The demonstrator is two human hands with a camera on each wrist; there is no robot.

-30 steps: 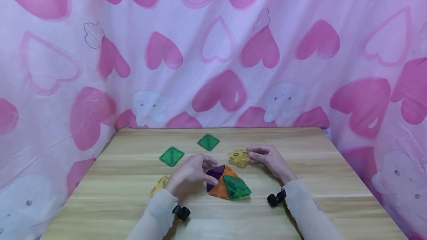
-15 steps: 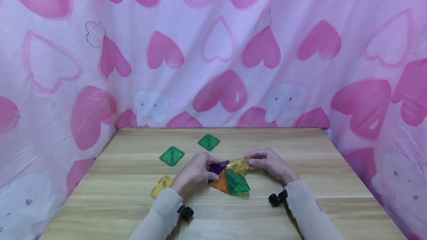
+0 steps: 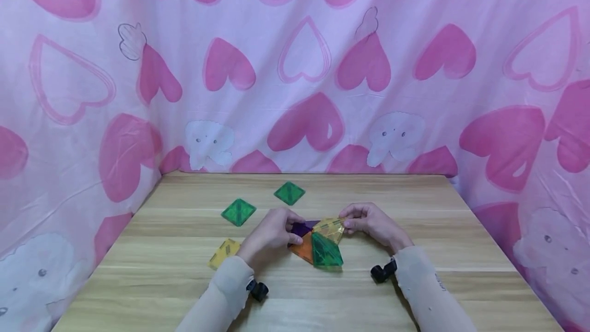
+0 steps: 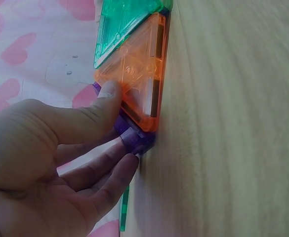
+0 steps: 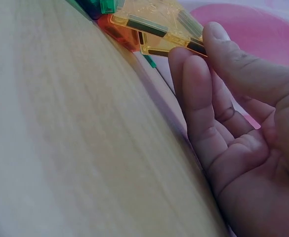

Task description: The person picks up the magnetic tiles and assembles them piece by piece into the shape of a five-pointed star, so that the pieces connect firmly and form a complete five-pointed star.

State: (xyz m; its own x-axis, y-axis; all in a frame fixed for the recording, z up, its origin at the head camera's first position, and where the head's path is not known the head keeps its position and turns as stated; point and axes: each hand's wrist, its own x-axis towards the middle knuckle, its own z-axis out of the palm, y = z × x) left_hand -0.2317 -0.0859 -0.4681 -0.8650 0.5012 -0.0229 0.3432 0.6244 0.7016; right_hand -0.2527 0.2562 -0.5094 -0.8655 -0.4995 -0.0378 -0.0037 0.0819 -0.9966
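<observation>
A low ring of magnetic tiles lies on the wooden table, with a purple tile (image 3: 301, 229), an orange tile (image 3: 302, 250) and a raised green tile (image 3: 326, 251) joined together. My left hand (image 3: 273, 232) grips its left side. In the left wrist view, the thumb lies at the edge of the orange tile (image 4: 137, 74) while the fingers reach behind the purple part (image 4: 137, 140). Between thumb and fingers, my right hand (image 3: 375, 225) pinches the outer corner of a yellow tile (image 5: 156, 22). The yellow tile's other end overlaps the ring beside the green tile.
Two green diamond shapes lie flat farther back, a left one (image 3: 238, 212) and a rear one (image 3: 289, 193). Another yellow piece (image 3: 224, 253) sits left of my left forearm, partly hidden by it. A heart-patterned curtain (image 3: 304, 132) encloses the table (image 3: 322, 301) behind and at the sides.
My right hand has brought the yellow tile leftward and nearer, onto the ring beside the green tile. My left hand has moved slightly right and closed on the purple side.
</observation>
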